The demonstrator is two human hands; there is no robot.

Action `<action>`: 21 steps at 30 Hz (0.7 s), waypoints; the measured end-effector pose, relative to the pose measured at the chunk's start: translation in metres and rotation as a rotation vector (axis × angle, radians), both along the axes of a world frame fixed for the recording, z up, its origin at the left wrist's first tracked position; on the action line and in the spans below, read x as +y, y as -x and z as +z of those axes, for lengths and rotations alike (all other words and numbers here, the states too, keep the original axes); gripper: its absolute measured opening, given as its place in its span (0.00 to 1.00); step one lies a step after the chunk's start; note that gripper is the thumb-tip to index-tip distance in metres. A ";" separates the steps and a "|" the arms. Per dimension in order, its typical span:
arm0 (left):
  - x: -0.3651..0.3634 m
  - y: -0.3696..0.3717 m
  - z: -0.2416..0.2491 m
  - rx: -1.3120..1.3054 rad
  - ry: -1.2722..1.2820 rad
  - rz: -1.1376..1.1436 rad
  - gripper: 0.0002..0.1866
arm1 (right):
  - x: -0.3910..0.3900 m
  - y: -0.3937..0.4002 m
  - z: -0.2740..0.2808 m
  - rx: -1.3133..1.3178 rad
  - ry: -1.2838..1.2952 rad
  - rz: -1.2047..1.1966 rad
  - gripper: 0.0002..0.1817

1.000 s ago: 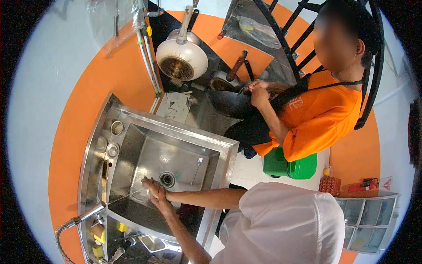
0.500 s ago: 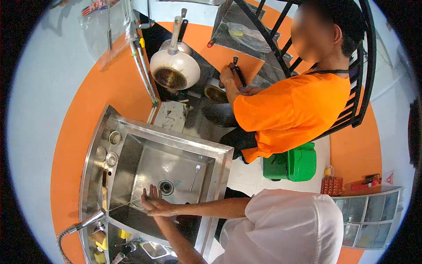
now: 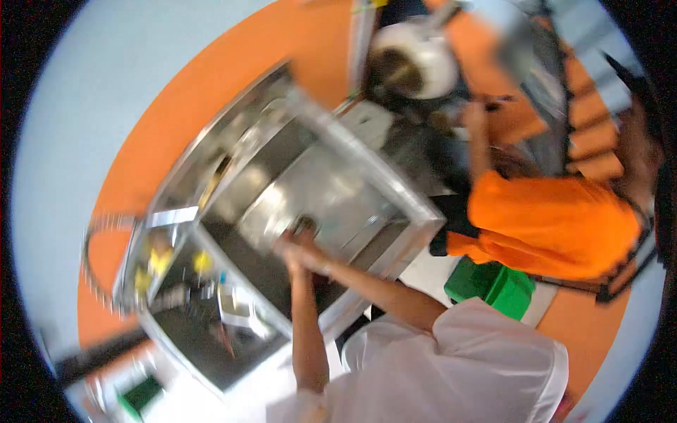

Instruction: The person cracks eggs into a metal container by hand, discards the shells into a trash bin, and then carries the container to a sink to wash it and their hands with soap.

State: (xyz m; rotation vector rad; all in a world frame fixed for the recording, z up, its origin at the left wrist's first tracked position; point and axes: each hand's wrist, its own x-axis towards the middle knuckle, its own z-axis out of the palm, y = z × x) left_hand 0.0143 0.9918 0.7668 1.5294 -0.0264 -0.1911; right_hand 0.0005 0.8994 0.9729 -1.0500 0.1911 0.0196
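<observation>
Two hands meeting over the sink [image 3: 395, 190] basin beside the drain [image 3: 305, 224]: left hand [image 3: 290, 248] and right hand [image 3: 310, 255] touching, grasp too blurred to tell, nothing visibly held.

The whole view was smeared by motion blur. The hands [image 3: 300, 250], pressed together over the sink [image 3: 331, 187], could not be told apart, and nothing held between them could be made out.

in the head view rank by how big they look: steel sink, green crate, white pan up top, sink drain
1. steel sink
2. green crate and white pan: look alike, blurred, and the crate is partly hidden, so unranked
3. sink drain
</observation>
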 end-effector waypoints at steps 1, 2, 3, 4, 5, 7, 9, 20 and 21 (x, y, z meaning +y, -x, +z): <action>-0.009 0.012 0.081 0.225 0.177 -0.035 0.33 | -0.002 -0.008 0.002 0.048 -0.142 -0.034 0.26; -0.020 0.025 0.167 0.458 0.339 -0.032 0.34 | -0.005 -0.015 0.005 0.086 -0.276 -0.062 0.27; -0.030 0.024 0.205 0.543 0.419 -0.004 0.32 | -0.006 -0.022 0.010 0.119 -0.397 -0.080 0.27; -0.031 0.026 0.204 0.597 0.668 0.027 0.30 | -0.003 -0.023 0.015 0.149 -0.503 -0.095 0.28; -0.033 0.030 0.213 0.509 0.701 0.054 0.30 | 0.000 -0.025 0.018 0.174 -0.572 -0.105 0.28; -0.023 0.017 0.211 0.592 0.783 0.103 0.26 | 0.012 -0.019 0.004 0.175 -0.649 -0.105 0.27; -0.005 -0.003 0.171 0.610 0.783 0.176 0.20 | 0.021 -0.010 -0.039 0.079 -0.855 -0.003 0.26; 0.029 -0.026 0.197 0.329 1.205 0.416 0.20 | 0.058 -0.033 -0.080 -0.028 0.247 0.144 0.26; 0.029 -0.024 0.204 0.322 1.270 0.393 0.20 | 0.056 -0.035 -0.085 -0.050 0.278 0.144 0.26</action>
